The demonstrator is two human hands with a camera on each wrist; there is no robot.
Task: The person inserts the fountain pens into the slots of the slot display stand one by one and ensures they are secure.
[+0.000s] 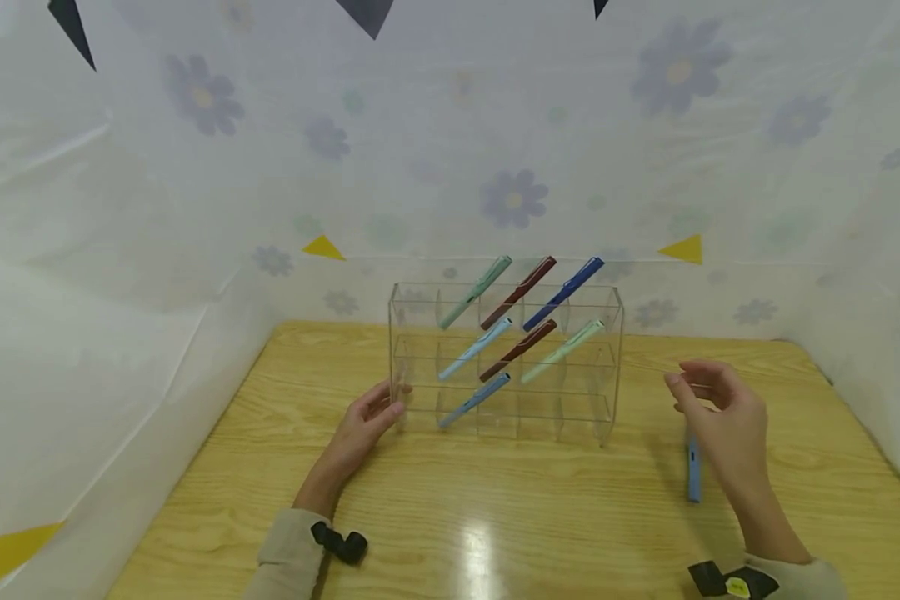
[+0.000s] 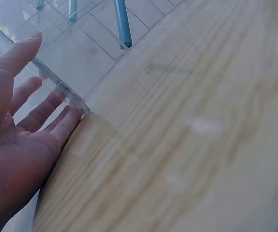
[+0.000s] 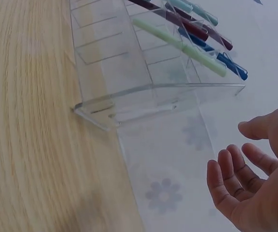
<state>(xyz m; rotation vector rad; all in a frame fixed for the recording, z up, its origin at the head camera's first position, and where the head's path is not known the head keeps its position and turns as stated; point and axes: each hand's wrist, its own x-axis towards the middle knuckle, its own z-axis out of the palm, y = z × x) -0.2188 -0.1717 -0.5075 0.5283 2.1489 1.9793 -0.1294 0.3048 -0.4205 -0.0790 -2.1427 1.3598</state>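
Observation:
A clear acrylic pen rack (image 1: 501, 435) with tiered compartments stands on the wooden table. My left hand (image 1: 363, 429) rests against its left side panel, fingertips at the panel and thumb by the front edge. The top tier bears a green pen (image 1: 476, 292), a dark red pen (image 1: 519, 292) and a dark blue pen (image 1: 564, 293). In the middle tier lean a light blue pen, another dark red pen and a pale green pen (image 1: 564, 351). One blue pen (image 1: 475, 401) leans in the bottom tier. My right hand (image 1: 727, 425), loosely curled and holding nothing, hovers above a blue pen (image 1: 693, 475), partly hiding it.
The wooden table (image 1: 450, 508) reaches back to a white flowered sheet (image 1: 420, 150) that also hangs along both sides. Yellow triangles (image 1: 682, 249) mark the sheet. Small black devices (image 1: 339, 543) are strapped at both wrists.

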